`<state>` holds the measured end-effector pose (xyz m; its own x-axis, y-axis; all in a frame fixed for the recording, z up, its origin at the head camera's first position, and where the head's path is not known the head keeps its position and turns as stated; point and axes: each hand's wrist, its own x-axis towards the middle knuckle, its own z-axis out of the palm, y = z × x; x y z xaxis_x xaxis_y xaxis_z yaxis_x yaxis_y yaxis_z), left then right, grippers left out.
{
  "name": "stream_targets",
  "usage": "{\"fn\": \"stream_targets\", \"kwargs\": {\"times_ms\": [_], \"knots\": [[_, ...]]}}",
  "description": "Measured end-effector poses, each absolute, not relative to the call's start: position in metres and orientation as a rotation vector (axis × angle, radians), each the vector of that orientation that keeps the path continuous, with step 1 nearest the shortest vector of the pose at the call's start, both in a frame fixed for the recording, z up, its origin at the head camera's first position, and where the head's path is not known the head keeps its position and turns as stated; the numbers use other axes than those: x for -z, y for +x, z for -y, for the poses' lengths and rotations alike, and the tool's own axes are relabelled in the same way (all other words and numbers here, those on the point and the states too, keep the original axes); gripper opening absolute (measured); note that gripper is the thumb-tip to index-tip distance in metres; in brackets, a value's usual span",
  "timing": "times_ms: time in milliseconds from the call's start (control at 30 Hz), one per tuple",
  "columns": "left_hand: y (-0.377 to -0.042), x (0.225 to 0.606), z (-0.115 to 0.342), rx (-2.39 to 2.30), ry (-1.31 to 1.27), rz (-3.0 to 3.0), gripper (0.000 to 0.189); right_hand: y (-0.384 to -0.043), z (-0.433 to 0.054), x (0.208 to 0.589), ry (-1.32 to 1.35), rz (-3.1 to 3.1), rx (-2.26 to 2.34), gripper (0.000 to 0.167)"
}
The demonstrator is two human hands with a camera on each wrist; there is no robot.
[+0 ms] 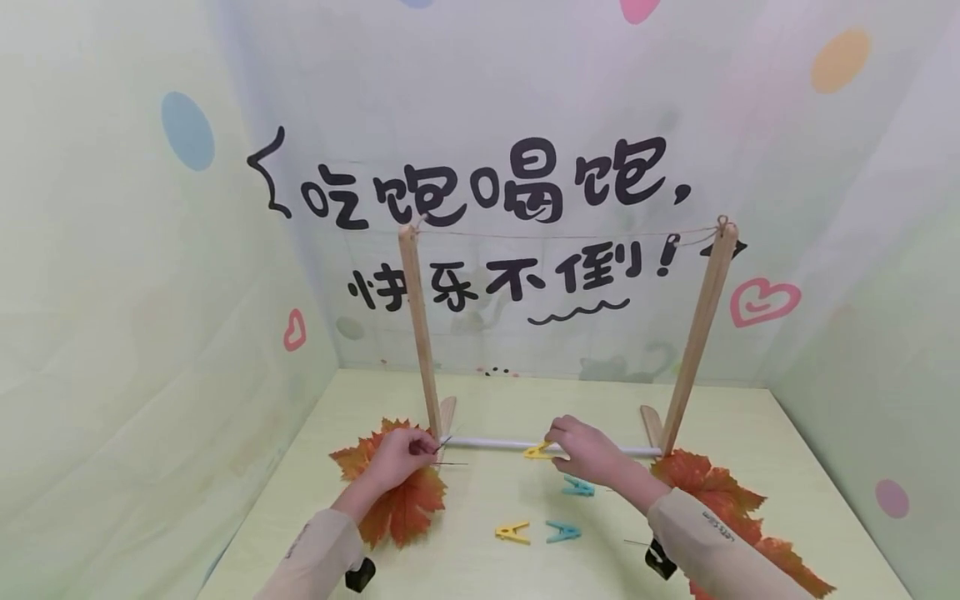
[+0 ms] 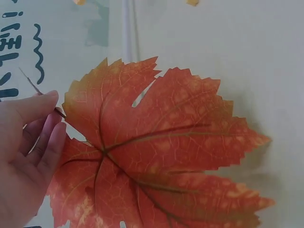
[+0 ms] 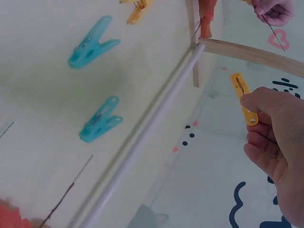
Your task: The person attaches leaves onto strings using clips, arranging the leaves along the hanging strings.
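My left hand (image 1: 402,461) pinches the thin dark stem of an orange-red artificial maple leaf (image 2: 156,137) between thumb and index finger. In the left wrist view that leaf spreads out beside the fingers. My right hand (image 1: 588,452) holds a yellow clothespin (image 3: 237,84) between thumb and fingers, above the white rod (image 1: 487,443). On the tabletop lie two blue clothespins (image 3: 99,121) and another yellow clothespin (image 1: 513,532). A twine (image 1: 555,237) runs between the tops of two wooden posts; nothing hangs on it.
The left post (image 1: 420,333) and right post (image 1: 699,342) stand on wooden feet, joined low down by the white rod. More orange leaves (image 1: 712,492) lie at the right, partly under my right forearm. A printed cloth (image 1: 480,100) backs the table (image 1: 555,575).
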<state>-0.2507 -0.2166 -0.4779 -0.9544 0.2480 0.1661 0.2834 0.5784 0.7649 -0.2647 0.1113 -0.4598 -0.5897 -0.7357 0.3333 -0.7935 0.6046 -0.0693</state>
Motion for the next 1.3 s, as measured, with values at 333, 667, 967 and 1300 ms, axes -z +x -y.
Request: {"fn": "stream_targets", "kwargs": {"times_ms": [333, 667, 967, 1300], "knots": [[-0.263, 0.439, 0.211, 1.341, -0.317, 2.665, 0.009, -0.265, -0.117, 0.421, 1.255, 2.511, -0.256, 0.023], [-0.271, 0.401, 0.198, 1.412, -0.287, 2.594, 0.01, -0.263, -0.121, 0.379, 1.305, 2.435, -0.227, 0.024], [-0.282, 0.373, 0.182, 1.466, -0.258, 2.451, 0.015, -0.269, -0.124, 0.352, 1.339, 2.325, -0.277, 0.024], [-0.296, 0.344, 0.163, 1.559, -0.235, 2.155, 0.015, -0.273, -0.123, 0.333, 1.339, 2.284, -0.259, 0.024]]}}
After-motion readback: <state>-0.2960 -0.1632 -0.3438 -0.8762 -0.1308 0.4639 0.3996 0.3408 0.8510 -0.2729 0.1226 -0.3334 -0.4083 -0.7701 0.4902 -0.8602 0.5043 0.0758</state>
